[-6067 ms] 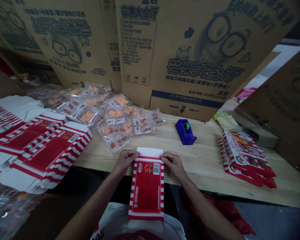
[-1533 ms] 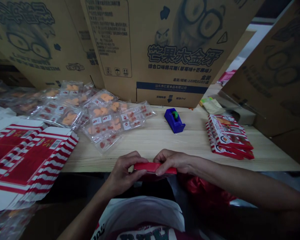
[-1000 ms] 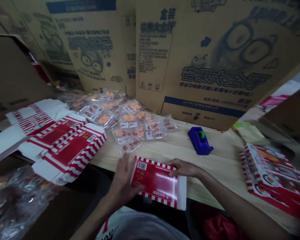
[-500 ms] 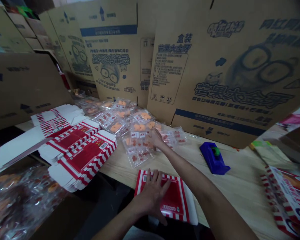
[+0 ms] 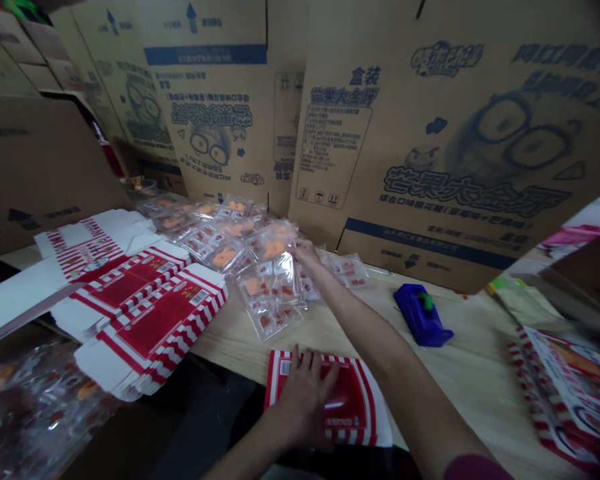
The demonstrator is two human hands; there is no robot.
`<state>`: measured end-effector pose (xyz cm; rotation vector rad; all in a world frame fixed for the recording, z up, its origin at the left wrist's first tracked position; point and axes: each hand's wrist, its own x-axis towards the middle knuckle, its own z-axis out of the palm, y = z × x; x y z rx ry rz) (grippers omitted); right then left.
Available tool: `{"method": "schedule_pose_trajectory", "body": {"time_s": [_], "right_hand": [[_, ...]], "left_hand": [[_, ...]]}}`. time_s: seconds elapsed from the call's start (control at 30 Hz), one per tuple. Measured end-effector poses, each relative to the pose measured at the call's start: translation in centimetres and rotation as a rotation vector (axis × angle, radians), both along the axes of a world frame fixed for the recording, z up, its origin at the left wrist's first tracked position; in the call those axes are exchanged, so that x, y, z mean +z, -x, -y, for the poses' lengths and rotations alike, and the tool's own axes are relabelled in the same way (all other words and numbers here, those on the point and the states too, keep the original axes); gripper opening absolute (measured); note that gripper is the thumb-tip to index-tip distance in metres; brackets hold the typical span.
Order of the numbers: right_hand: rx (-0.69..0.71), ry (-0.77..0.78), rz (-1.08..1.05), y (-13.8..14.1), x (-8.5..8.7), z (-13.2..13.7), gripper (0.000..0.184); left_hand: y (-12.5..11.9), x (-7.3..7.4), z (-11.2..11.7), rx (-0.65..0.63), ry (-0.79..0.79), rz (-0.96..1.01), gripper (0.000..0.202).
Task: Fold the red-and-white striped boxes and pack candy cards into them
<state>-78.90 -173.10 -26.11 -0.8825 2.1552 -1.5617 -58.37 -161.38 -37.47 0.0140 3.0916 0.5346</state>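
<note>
A flattened red-and-white striped carton [image 5: 353, 407] lies at the table's front edge, with my left hand [image 5: 305, 400] spread flat on it. My right hand [image 5: 305, 252] reaches far forward into a heap of clear plastic packets [image 5: 270, 280] holding orange candies. Its fingertips are at the top of the heap, partly hidden among the packets, so I cannot tell whether they pinch one. Part of the carton lies under my left palm.
A stack of flat striped carton blanks [image 5: 150, 327] lies to the left on the light wooden table [image 5: 460, 360]. A blue tape dispenser [image 5: 423, 315] stands right of my arm, beyond it a pile of printed cartons [image 5: 560, 393]. Upright corrugated cardboard sheets [image 5: 430, 147] wall the back.
The carton has gone from being held in both hands to lying flat under my left hand. My right hand has left it and moved forward onto the packets.
</note>
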Motion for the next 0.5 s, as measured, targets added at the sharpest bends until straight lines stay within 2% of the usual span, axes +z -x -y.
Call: {"method": "schedule_pose_trajectory", "body": {"time_s": [0.03,0.1,0.13,0.2,0.23,0.3,0.37,0.43,0.5], "right_hand": [[0.021,0.028,-0.031,0.0,1.1,-1.9,0.001],[0.058,0.082,-0.168,-0.1,3.2,-7.3,0.013],[0.098,0.130,-0.319,-0.3,4.1,-10.5,0.021],[0.121,0.119,-0.616,-1.4,4.6,-17.5,0.031],[0.116,0.062,-0.732,-2.1,4.2,-20.9,0.031],[0.115,-0.089,-0.908,-3.7,1.6,-26.9,0.033],[0.142,-0.223,-1.033,-5.0,-2.6,-31.4,0.039],[0.123,-0.330,-1.083,-5.9,-6.9,-34.4,0.039],[0.147,-0.381,-1.045,-6.4,-9.9,-36.2,0.035]], "left_hand": [[0.0,0.0,0.1,0.012,0.006,-0.007,0.126],[0.0,0.3,0.6,0.042,0.029,-0.021,0.122],[0.0,0.5,0.8,0.056,0.045,-0.032,0.119],[0.1,0.9,1.3,0.075,0.071,-0.061,0.113],[0.2,1.2,1.5,0.077,0.076,-0.070,0.111],[0.3,1.7,1.8,0.082,0.074,-0.076,0.109],[0.3,2.1,1.9,0.082,0.069,-0.071,0.107],[0.3,2.3,1.8,0.082,0.077,-0.060,0.107],[0.3,2.1,1.6,0.085,0.106,-0.044,0.108]]}}
